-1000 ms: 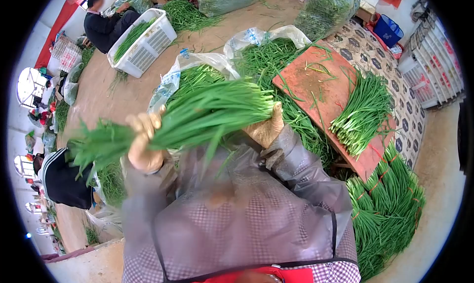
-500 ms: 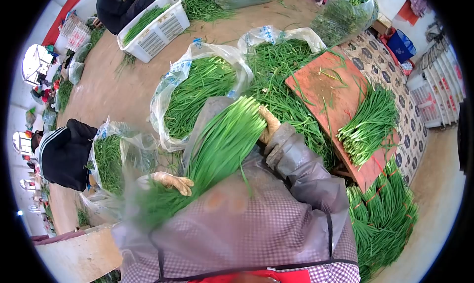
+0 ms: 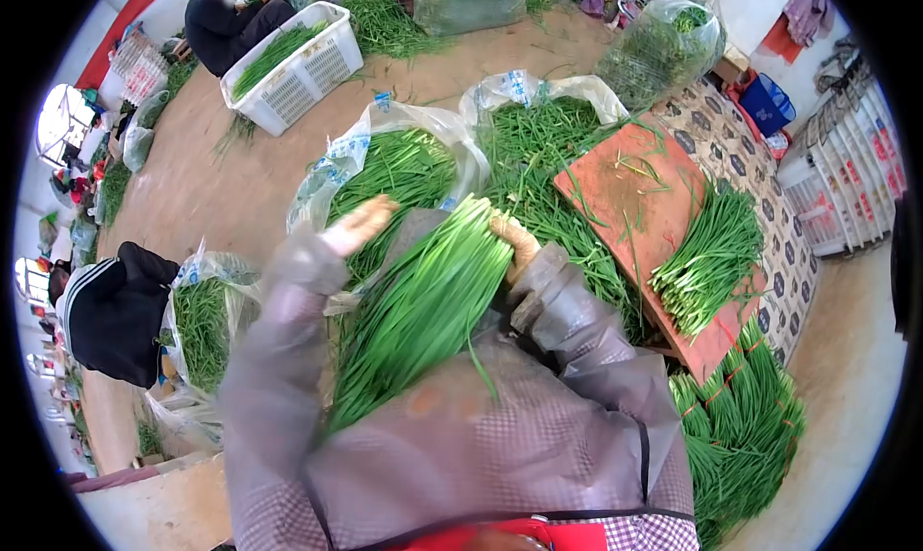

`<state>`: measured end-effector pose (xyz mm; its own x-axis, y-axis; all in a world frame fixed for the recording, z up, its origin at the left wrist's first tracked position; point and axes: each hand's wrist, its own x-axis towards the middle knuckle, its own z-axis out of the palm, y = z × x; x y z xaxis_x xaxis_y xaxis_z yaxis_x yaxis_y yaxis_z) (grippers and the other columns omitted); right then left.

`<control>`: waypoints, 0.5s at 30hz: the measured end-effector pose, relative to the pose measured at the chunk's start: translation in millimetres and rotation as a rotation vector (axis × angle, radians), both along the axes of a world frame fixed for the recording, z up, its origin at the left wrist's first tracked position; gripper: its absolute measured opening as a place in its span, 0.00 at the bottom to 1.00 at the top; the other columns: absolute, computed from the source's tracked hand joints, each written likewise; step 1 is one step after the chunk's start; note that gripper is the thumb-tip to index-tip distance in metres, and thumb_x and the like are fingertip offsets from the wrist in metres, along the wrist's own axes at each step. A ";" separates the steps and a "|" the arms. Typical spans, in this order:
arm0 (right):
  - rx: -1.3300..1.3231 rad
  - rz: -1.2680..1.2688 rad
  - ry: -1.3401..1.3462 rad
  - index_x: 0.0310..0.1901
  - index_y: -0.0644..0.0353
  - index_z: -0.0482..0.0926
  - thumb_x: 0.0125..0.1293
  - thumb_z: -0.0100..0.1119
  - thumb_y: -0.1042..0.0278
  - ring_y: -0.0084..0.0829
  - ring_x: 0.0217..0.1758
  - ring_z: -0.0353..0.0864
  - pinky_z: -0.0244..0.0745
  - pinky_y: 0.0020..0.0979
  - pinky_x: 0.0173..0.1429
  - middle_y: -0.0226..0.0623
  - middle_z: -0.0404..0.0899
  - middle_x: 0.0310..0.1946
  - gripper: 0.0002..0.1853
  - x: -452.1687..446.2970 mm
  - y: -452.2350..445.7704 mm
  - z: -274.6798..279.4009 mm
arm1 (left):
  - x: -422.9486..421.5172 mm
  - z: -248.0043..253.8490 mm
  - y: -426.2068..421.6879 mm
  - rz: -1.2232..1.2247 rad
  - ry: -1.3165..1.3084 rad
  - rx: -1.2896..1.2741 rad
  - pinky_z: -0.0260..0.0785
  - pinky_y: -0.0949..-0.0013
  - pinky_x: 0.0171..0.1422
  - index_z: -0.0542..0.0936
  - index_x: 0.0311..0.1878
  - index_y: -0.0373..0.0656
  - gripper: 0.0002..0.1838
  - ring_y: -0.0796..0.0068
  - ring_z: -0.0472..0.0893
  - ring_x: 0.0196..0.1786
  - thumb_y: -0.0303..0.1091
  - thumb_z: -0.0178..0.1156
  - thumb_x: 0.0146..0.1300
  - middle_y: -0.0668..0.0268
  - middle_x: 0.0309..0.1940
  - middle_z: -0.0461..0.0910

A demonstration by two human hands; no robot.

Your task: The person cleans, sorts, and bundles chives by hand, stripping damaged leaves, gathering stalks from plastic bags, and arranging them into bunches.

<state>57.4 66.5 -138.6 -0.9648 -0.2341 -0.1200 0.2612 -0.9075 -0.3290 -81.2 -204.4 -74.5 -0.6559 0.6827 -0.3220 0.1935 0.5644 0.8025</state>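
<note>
A thick bunch of garlic chives [image 3: 423, 301] lies over my lap, its pale cut ends up and its green leaves trailing down to the left. My right hand [image 3: 516, 243], in a cream glove, is closed around the bunch near the pale ends. My left hand [image 3: 361, 226], gloved too, is held up left of the bunch with fingers stretched out and nothing visible in them. Behind it is an open clear plastic bag [image 3: 310, 190] full of loose chives [image 3: 409, 166].
To the right, a reddish board [image 3: 615, 181] carries a pile of chives [image 3: 711, 253]; banded bunches [image 3: 740, 436] lie below it. A second open bag [image 3: 601, 94] stands ahead. A white crate [image 3: 298, 89] and a seated person [image 3: 226, 27] are at the back; another person [image 3: 115, 311] is at left.
My left hand has moved up and away from the leaves, from low on the left to beside the pale ends. The right hand still grips the bunch.
</note>
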 end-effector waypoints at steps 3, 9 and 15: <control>0.116 -0.003 0.048 0.61 0.63 0.68 0.61 0.61 0.64 0.35 0.55 0.77 0.70 0.37 0.63 0.41 0.77 0.53 0.27 -7.3 -2.6 15.8 | 11.8 -23.7 40.5 -0.205 0.070 0.056 0.33 0.56 0.77 0.57 0.71 0.41 0.37 0.52 0.41 0.76 0.57 0.45 0.69 0.48 0.73 0.47; 0.273 -0.092 0.142 0.61 0.61 0.69 0.59 0.61 0.75 0.39 0.60 0.73 0.68 0.39 0.64 0.45 0.73 0.57 0.27 -11.1 -13.5 50.7 | 41.5 -13.3 45.3 -0.260 0.115 0.209 0.39 0.51 0.75 0.50 0.72 0.37 0.54 0.50 0.45 0.75 0.64 0.62 0.53 0.45 0.71 0.50; 0.744 -0.231 0.517 0.73 0.50 0.51 0.53 0.70 0.73 0.34 0.72 0.52 0.52 0.35 0.72 0.45 0.48 0.73 0.48 1.3 -32.0 105.0 | 92.8 32.0 42.3 -0.099 -0.569 0.603 0.59 0.65 0.67 0.55 0.71 0.40 0.47 0.72 0.66 0.63 0.42 0.72 0.52 0.64 0.62 0.67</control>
<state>58.8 34.4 -33.6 -0.9532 -0.0649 0.2954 -0.2409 -0.4276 -0.8713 11.7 -162.2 -42.6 -0.4313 0.8902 -0.1468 -0.3061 0.0087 0.9519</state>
